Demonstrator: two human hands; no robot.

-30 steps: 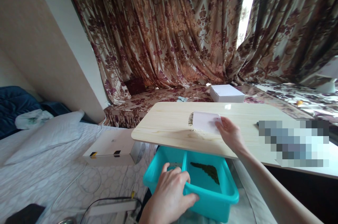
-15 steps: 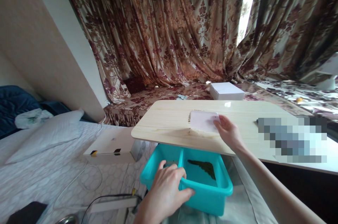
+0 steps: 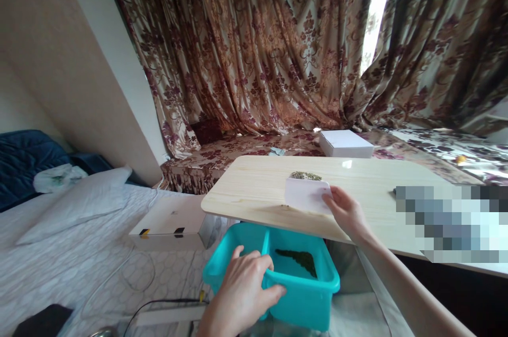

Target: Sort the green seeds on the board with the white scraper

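Observation:
My left hand [image 3: 246,287] is closed on the front rim of a teal two-compartment bin [image 3: 301,294], by its divider, with the thumb outside. In the right compartment lies a dark green heap of small grains [image 3: 300,260]; my hand partly hides the left one. Between the thumb and fingers of my right hand [image 3: 348,213] is a thin white card [image 3: 305,195], tilted on its edge over the wooden tabletop [image 3: 242,183]. Just beyond the card's top edge shows a small pile of green grains [image 3: 306,175], with a few specks near its lower left.
The bin stands below the table's front edge. A white box [image 3: 346,144] sits behind the table, and a flat white carton [image 3: 170,223] lies on the bed at left. A blurred-out object [image 3: 452,223] covers the table's right side. Cables run across the bed.
The card has come towards me and tipped more upright, uncovering the grain pile behind it. My left hand keeps its hold on the bin. The whole view has shifted slightly.

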